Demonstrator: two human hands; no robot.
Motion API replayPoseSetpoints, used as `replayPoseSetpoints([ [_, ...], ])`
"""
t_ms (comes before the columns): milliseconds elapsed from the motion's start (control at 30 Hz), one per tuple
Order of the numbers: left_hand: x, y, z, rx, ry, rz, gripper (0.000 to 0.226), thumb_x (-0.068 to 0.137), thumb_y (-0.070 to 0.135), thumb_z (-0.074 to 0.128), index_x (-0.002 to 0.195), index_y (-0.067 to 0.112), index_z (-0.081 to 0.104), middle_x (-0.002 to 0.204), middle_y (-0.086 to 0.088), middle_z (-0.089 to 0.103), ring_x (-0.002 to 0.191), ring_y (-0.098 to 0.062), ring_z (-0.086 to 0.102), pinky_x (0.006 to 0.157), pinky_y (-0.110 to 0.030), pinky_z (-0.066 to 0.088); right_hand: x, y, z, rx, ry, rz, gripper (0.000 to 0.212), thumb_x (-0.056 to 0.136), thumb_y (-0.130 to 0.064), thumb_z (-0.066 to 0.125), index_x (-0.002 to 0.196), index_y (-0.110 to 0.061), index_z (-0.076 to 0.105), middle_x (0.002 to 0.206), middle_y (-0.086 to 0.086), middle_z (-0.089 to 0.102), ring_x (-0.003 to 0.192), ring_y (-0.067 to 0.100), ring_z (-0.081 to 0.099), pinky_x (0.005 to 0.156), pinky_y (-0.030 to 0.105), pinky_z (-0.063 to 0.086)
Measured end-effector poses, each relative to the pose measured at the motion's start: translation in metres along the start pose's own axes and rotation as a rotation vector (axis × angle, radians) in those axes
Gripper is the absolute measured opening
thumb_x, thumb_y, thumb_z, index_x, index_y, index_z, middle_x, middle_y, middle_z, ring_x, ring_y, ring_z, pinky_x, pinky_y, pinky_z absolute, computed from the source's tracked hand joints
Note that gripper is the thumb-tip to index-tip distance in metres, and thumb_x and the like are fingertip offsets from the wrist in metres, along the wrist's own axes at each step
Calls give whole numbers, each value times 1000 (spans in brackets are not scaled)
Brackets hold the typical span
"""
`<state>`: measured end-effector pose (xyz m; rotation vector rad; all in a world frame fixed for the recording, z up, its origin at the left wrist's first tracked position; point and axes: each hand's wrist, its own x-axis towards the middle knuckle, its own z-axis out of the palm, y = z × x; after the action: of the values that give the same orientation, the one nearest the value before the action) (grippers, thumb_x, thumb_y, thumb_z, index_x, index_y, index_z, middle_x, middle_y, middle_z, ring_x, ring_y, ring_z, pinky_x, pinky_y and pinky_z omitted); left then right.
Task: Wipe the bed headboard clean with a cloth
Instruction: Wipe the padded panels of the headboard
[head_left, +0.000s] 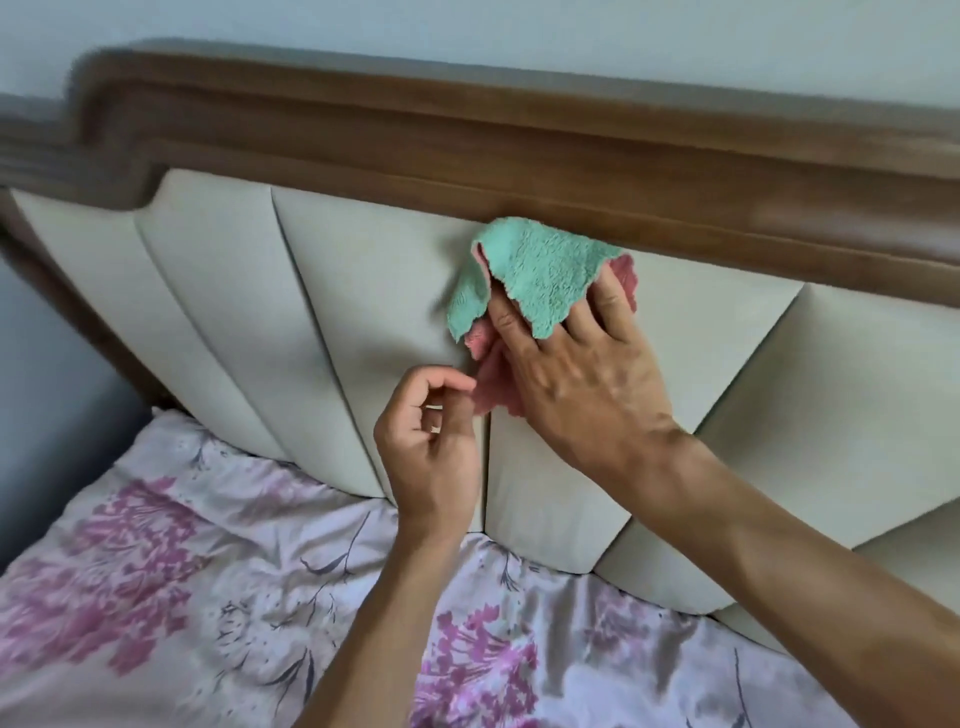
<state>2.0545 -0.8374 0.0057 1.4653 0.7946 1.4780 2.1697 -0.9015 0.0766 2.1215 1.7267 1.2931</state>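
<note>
The headboard has beige padded panels (374, 291) under a brown wooden top rail (519, 156). A fluffy cloth (540, 270), teal on one side and pink on the other, lies against a padded panel just below the rail. My right hand (582, 374) presses it flat to the padding with spread, fairly straight fingers, and a teal flap is folded over the fingertips. My left hand (431, 447) hovers just left of it, fingers loosely curled, its thumb tip at the pink lower edge of the cloth. I see nothing held in it.
A bedspread with pink and purple flowers (208, 597) covers the mattress below the headboard. A pale wall (571, 31) rises behind the rail. The bed's left side drops off to a grey-blue area (47, 364).
</note>
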Motion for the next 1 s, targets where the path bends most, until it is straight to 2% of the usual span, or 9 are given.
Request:
replayPoseSetpoints([
  [67, 24, 0, -2, -6, 56, -60, 18, 80, 8, 56, 76, 23, 64, 68, 2, 63, 63, -29, 56, 56, -38, 45, 18, 1, 0, -27, -29, -55, 56, 92, -28, 45, 145, -11, 48, 134, 15, 61, 123, 36, 56, 117, 51, 24],
  [133, 43, 5, -10, -10, 119, -138, 19, 81, 5, 54, 78, 22, 64, 72, 2, 64, 67, -31, 57, 58, -44, 46, 33, -4, -7, -2, -89, -125, 55, 94, -20, 30, 147, -15, 46, 111, 10, 70, 108, 35, 59, 115, 49, 19],
  [233, 66, 22, -24, 19, 184, -232, 16, 82, 2, 51, 81, 12, 63, 73, -3, 62, 65, -23, 55, 58, -44, 43, 54, -10, -20, 65, -223, -236, 59, 101, -9, 1, 158, -17, 17, 92, 4, 69, 93, 33, 58, 113, 50, 11],
  [367, 93, 45, -33, 151, 156, -323, 17, 80, 3, 48, 79, 13, 61, 66, 7, 60, 62, -11, 53, 59, -31, 41, 75, -3, -31, 157, -166, -345, 55, 100, -9, 21, 148, -23, 45, 73, 3, 60, 86, 31, 43, 109, 43, 28],
  [433, 103, 53, -31, 178, 120, -332, 20, 79, 2, 47, 75, 18, 58, 66, 7, 60, 62, -14, 56, 58, -32, 43, 79, -4, -29, 226, -124, -361, 56, 100, -7, 18, 143, -21, 52, 69, 4, 58, 86, 32, 36, 109, 42, 28],
  [567, 111, 46, -24, 165, 127, -329, 23, 76, 1, 46, 67, 22, 47, 57, 10, 47, 54, -11, 42, 54, -29, 34, 81, -4, -29, 258, -230, -409, 53, 81, -21, 44, 127, -22, 68, 67, -2, 61, 91, 29, 35, 110, 42, 24],
  [733, 110, 50, -30, 123, 113, -374, 17, 84, 36, 50, 69, 27, 52, 53, 7, 49, 50, -13, 43, 49, -27, 35, 91, -13, -29, 353, -164, -374, 63, 77, -29, 62, 139, -24, 57, 71, 0, 66, 96, 30, 39, 111, 38, 25],
  [867, 127, 56, -41, 230, 91, -384, 14, 81, 26, 51, 70, 21, 58, 52, 11, 54, 52, -10, 48, 55, -27, 37, 99, -24, -30, 380, -184, -355, 66, 80, -39, 64, 143, -22, 53, 78, -1, 69, 96, 25, 64, 112, 40, 28],
  [1000, 132, 49, -59, 226, 115, -405, 15, 85, 19, 55, 71, 18, 61, 55, 12, 58, 53, -7, 53, 58, -25, 40, 101, -45, -24, 389, -140, -336, 68, 81, -27, 49, 148, -17, 45, 70, 1, 63, 90, 28, 62, 114, 44, 23],
])
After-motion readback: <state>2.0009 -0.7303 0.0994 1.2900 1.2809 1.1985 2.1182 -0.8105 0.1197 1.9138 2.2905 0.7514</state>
